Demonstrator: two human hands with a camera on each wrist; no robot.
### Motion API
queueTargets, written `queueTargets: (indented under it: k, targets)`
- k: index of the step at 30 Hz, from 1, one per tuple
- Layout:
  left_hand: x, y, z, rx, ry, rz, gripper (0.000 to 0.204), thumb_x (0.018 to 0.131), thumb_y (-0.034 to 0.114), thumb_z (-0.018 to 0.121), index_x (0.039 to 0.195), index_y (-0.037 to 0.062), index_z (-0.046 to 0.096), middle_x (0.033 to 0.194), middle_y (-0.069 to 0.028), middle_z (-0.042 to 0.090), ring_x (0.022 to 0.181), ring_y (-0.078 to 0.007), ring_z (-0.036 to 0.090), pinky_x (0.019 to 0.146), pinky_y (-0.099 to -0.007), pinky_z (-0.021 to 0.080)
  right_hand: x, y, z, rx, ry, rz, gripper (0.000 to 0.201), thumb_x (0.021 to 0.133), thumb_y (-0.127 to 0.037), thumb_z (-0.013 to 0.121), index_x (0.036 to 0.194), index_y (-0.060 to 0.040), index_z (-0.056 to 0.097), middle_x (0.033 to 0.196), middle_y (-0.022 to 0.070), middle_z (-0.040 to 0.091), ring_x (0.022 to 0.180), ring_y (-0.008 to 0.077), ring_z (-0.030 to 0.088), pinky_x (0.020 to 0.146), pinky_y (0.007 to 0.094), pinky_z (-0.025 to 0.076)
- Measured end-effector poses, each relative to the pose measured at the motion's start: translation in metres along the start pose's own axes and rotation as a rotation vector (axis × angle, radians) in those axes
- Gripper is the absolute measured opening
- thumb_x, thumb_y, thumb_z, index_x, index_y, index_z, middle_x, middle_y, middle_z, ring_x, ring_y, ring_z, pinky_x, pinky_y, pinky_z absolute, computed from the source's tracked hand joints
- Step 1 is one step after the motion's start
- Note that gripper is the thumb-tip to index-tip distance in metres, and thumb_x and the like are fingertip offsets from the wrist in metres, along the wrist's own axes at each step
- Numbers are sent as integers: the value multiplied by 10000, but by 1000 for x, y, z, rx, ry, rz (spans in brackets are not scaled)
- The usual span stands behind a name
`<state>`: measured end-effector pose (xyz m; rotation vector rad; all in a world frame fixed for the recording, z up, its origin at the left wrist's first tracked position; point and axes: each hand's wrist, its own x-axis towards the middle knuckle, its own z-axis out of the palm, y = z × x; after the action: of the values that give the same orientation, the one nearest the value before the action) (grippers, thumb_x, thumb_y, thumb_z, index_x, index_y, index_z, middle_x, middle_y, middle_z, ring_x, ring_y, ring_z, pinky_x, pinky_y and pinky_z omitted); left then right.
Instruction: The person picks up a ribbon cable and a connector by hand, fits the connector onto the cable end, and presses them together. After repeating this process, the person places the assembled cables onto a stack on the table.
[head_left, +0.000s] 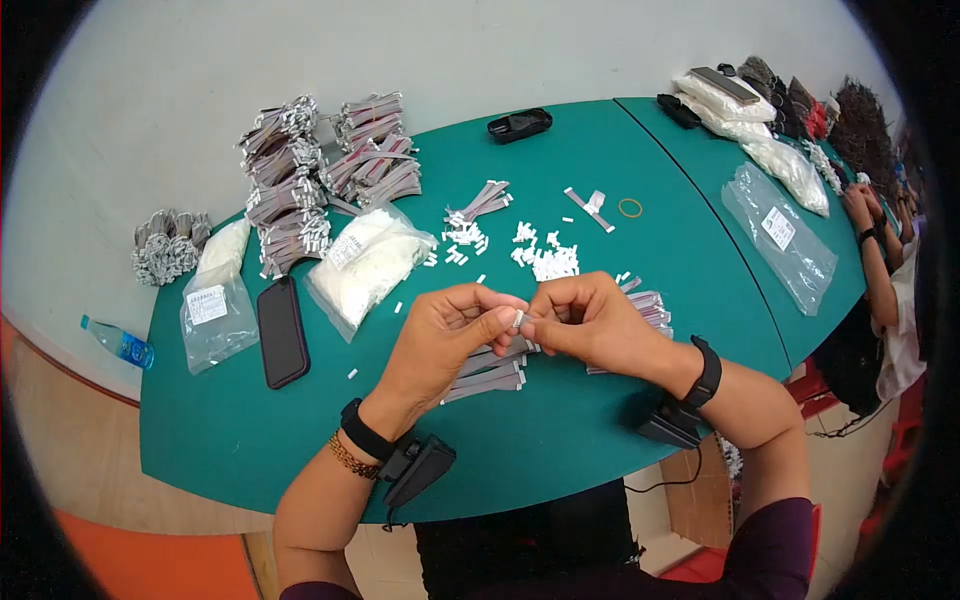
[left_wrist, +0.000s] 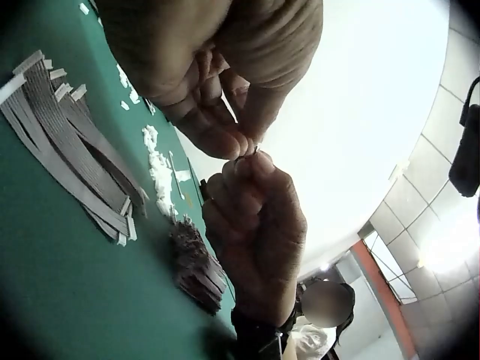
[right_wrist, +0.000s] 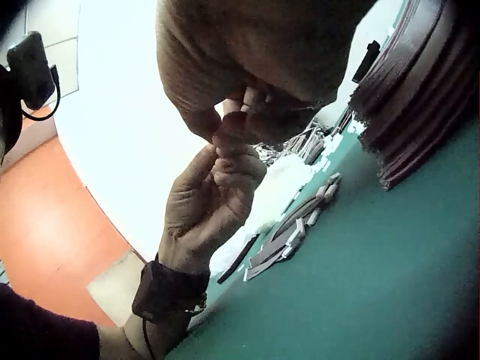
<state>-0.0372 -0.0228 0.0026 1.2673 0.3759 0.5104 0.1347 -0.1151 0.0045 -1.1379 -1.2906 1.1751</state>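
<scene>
In the head view my left hand (head_left: 450, 330) and right hand (head_left: 600, 325) meet fingertip to fingertip above the table. Between them is a small white connector (head_left: 518, 319), pinched by thumb and forefinger from either side. Most of it is hidden by the fingers. Under the hands lies a bundle of flat grey ribbon cables (head_left: 488, 380) with white ends, seen larger in the left wrist view as grey cables (left_wrist: 71, 142). Beside the right hand sits another cable bundle (head_left: 650, 312).
Loose white connectors (head_left: 555, 262) lie in a pile beyond the hands. A filled plastic bag (head_left: 365, 262), a black phone (head_left: 284, 332) and stacked cable bundles (head_left: 290, 190) are at the left. A rubber band (head_left: 630, 208) lies farther back. Another person's arm (head_left: 872, 250) reaches in at the right.
</scene>
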Motion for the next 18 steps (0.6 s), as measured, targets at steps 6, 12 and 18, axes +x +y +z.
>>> queueTargets:
  k: [6,12,18]
  targets:
    - [-1,-2,7,79,69,58,168,849,88,613,968,-30,615,790,-58,613,698,-95,558,631,-227,466,-3,-9,4,3,44,48,168,839,-90,608,692,-13,580,584,-22,540,534,13,463,464,181,339]
    - [-2,-4,8,92,95,79,162,848,89,614,962,-25,618,790,-53,614,697,-91,557,626,-227,465,-3,-9,4,-10,55,74,171,834,-93,613,688,-10,582,579,-22,537,536,12,463,464,181,342]
    - [-1,-3,5,16,32,17,164,854,96,609,970,-20,613,805,-51,618,701,-89,561,626,-222,464,-2,-8,2,-22,33,36,151,822,-99,625,701,-15,595,589,-42,533,535,0,443,460,174,322]
